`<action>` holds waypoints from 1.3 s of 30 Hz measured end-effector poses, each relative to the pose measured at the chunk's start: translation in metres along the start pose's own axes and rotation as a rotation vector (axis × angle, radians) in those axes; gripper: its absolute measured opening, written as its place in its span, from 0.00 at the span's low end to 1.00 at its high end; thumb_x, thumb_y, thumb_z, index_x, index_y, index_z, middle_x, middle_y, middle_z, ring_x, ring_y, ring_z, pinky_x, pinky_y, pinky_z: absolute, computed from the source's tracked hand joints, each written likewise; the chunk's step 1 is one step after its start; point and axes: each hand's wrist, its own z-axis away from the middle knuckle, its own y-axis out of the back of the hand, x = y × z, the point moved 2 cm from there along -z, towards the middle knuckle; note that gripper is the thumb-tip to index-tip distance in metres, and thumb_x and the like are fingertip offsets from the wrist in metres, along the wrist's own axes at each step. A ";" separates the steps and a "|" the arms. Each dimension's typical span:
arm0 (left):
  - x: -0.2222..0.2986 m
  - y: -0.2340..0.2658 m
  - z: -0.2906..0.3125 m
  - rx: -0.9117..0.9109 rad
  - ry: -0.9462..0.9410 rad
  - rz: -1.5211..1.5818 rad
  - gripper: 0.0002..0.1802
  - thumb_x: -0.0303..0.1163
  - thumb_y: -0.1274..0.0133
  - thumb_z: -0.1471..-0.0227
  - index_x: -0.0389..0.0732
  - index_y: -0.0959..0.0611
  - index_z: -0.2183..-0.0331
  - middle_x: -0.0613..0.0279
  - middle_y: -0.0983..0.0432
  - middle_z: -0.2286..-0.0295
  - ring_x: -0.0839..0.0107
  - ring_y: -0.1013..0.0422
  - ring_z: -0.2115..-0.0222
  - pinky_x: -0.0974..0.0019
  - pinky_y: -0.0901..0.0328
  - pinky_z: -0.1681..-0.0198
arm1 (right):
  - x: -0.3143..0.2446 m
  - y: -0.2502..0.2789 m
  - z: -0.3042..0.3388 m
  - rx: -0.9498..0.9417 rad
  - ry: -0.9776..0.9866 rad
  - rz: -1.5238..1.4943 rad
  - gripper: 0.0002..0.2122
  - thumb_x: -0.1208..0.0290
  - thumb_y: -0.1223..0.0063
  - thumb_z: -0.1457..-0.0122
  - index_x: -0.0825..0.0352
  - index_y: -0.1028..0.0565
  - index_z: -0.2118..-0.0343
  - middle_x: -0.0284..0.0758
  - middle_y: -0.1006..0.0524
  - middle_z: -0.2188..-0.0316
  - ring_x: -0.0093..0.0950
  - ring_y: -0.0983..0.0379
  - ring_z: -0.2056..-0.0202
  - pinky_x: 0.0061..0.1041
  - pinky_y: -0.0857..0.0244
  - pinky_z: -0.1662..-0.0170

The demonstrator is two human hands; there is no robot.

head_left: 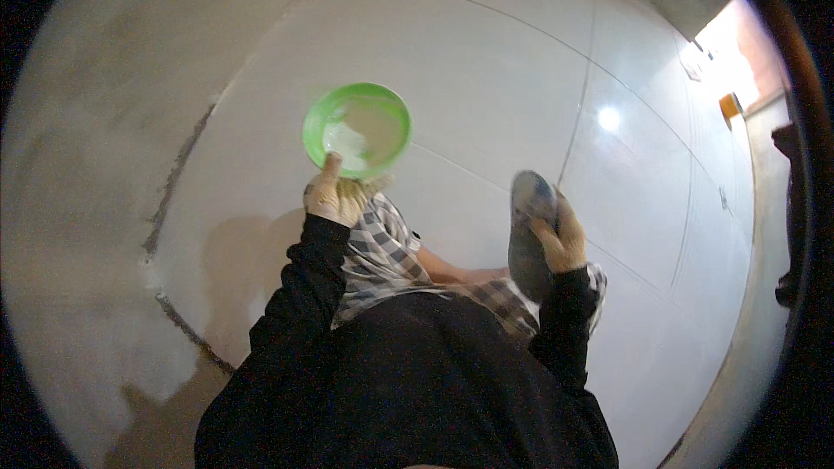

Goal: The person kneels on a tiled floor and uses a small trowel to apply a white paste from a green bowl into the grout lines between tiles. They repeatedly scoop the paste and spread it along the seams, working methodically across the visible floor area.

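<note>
My left hand (340, 195), in what looks like a pale glove, grips the near rim of a green bowl (314, 126), thumb on top. Inside the bowl lies a whitish paste or liquid (373, 126). On the right, my right hand (565, 239) is closed on a dark, flat, elongated oval piece (526, 265) shaped like a sandal sole. Its thumb lies across the face of this piece, whose upper part is greyish and slightly blurred. Both hands are raised in front of my body and well apart.
Pale floor tiles (486, 87) with dark joint lines spread around me. At left a rough dark gap (178, 175) runs along the foot of a grey wall (78, 174). My crossed legs in checked cloth (382, 247) are close below. Bright light enters at the far right, near an orange object (730, 106).
</note>
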 end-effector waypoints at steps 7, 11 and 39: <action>-0.087 -0.027 0.023 -0.047 -0.067 -0.605 0.38 0.29 0.32 0.61 0.32 0.34 0.49 0.51 0.30 0.56 0.62 0.29 0.57 0.61 0.27 0.56 | -0.039 -0.041 -0.018 -0.139 0.014 0.652 0.22 0.67 0.45 0.50 0.67 0.30 0.51 0.50 0.23 0.64 0.46 0.25 0.63 0.39 0.31 0.58; -0.100 -0.021 0.019 -0.127 0.018 -0.765 0.39 0.31 0.29 0.65 0.31 0.31 0.52 0.54 0.27 0.60 0.67 0.28 0.59 0.68 0.29 0.57 | -0.012 -0.074 -0.029 -0.248 -0.166 0.763 0.21 0.63 0.47 0.50 0.59 0.30 0.51 0.46 0.22 0.70 0.46 0.25 0.67 0.44 0.32 0.63; 0.053 0.128 -0.126 0.334 0.119 -0.545 0.37 0.41 0.48 0.44 0.36 0.46 0.42 0.44 0.47 0.43 0.54 0.44 0.44 0.51 0.39 0.44 | 0.085 0.041 -0.070 -0.451 -0.363 0.882 0.16 0.71 0.46 0.49 0.55 0.25 0.55 0.37 0.20 0.64 0.36 0.23 0.64 0.32 0.30 0.58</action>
